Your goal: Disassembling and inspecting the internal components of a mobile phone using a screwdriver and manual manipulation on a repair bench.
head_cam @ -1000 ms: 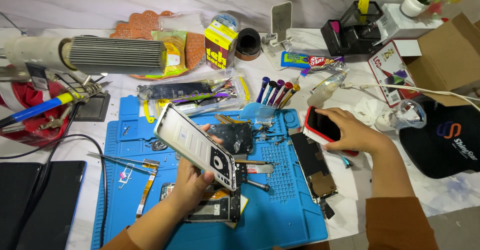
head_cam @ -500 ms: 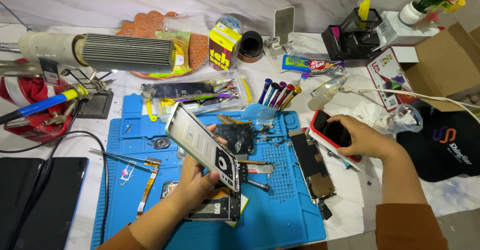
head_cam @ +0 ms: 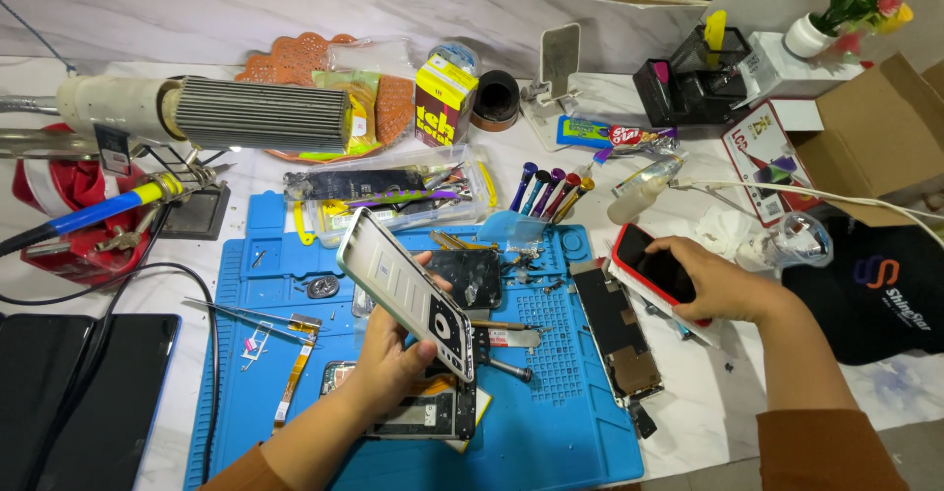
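Silver phone back cover (head_cam: 408, 294) is gripped, tilted, in the left hand (head_cam: 388, 368) over the blue mat (head_cam: 551, 432). To the right, a red-cased phone (head_cam: 654, 270) is clasped by the right hand (head_cam: 723, 285).

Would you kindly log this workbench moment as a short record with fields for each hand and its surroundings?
left hand: left hand holds a pale phone back housing tilted above the blue repair mat
right hand: right hand grips a red-edged phone off the mat's right edge
under left hand: opened phone body lies on the mat
between hands: detached dark screen panel
behind: row of precision screwdrivers
far left: soldering iron
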